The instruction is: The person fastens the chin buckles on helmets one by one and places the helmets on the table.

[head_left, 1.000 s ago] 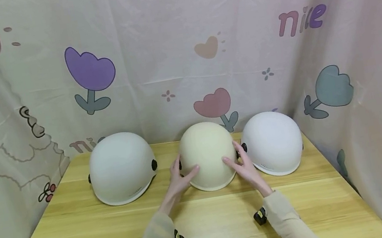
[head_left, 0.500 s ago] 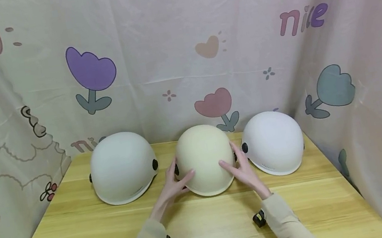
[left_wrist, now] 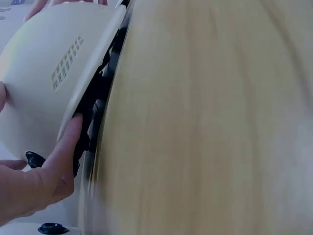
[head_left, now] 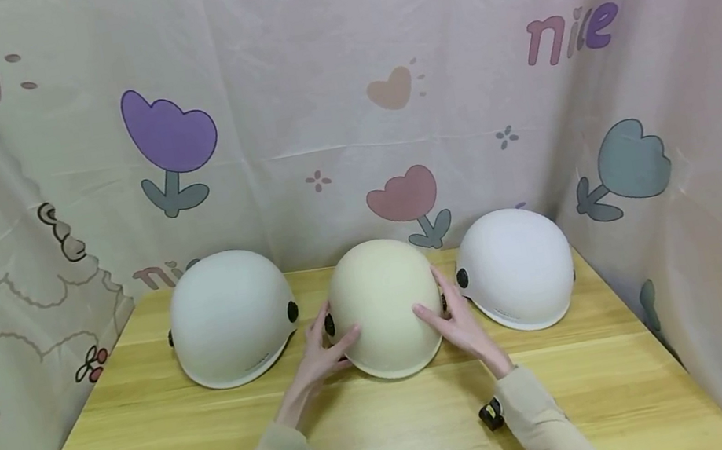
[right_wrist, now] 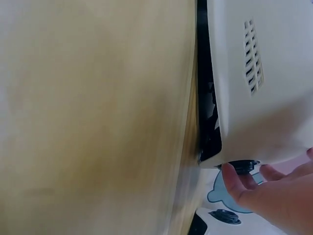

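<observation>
A cream half-shell helmet [head_left: 385, 304] sits in the middle of the row, held from both sides. My left hand [head_left: 317, 356] grips its left side, thumb on the shell; in the left wrist view a finger of the left hand [left_wrist: 44, 181] reaches the rim beside the black lining [left_wrist: 90, 110]. On the opposite side my right hand [head_left: 462, 326] holds the shell with its thumb on the front. The right wrist view has the right hand [right_wrist: 281, 193] around the black side knob [right_wrist: 242, 166]. The far fingertips are partly hidden behind the shell.
One white helmet [head_left: 233, 318] stands on the left and another white helmet [head_left: 515, 271] close on the right, near my right fingers. All are on a wooden table [head_left: 404, 441]. A printed curtain [head_left: 284, 110] hangs behind and along both sides.
The cream helmet has come toward me and slightly left, with both hands still on it. Its gap to the right helmet has widened. The two white helmets stay in place.
</observation>
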A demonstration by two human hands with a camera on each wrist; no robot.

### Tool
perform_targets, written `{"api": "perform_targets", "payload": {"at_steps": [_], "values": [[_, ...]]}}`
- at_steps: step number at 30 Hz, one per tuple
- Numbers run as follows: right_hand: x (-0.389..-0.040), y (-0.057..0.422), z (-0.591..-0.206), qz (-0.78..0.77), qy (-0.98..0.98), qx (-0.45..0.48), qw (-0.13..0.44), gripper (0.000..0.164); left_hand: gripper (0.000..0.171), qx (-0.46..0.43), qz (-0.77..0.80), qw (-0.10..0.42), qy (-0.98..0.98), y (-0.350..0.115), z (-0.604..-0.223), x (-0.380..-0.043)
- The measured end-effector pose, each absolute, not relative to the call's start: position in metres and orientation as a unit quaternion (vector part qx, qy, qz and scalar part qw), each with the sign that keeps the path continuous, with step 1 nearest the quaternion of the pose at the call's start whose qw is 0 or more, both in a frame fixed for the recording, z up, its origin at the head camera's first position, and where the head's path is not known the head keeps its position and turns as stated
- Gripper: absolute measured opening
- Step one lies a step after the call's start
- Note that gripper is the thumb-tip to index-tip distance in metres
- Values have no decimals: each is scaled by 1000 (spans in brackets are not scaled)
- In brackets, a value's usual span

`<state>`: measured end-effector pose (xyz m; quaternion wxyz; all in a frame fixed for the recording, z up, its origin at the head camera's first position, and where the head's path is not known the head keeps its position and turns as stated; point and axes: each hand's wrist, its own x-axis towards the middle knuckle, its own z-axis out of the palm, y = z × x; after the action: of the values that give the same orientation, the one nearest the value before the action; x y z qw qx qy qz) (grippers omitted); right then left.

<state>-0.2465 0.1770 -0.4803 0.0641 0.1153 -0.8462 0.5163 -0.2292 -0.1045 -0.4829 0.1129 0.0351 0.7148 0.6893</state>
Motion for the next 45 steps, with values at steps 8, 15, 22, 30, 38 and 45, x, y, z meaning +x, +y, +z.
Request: {"api": "perform_targets", "payload": {"at_steps": [8, 15, 22, 30, 38, 45], "values": [[-240, 175, -479, 489, -864, 100, 62, 90, 92, 52, 658, 92, 745, -107, -477, -228], [-239, 177, -478, 497, -856, 121, 68, 88, 90, 46, 645, 64, 761, -107, -474, -227], [-238, 179, -476, 516, -841, 148, 68, 88, 85, 60, 667, 81, 739, -110, -472, -225], [-235, 178, -477, 521, -834, 160, 82, 90, 80, 78, 663, 68, 741, -115, -471, -222], [-231, 174, -474, 549, -816, 156, 89, 91, 70, 78, 682, 41, 726, -115, -462, -220], [-229, 172, -473, 557, -814, 137, 87, 92, 54, 82, 689, -35, 719, -111, -461, -221]]}}
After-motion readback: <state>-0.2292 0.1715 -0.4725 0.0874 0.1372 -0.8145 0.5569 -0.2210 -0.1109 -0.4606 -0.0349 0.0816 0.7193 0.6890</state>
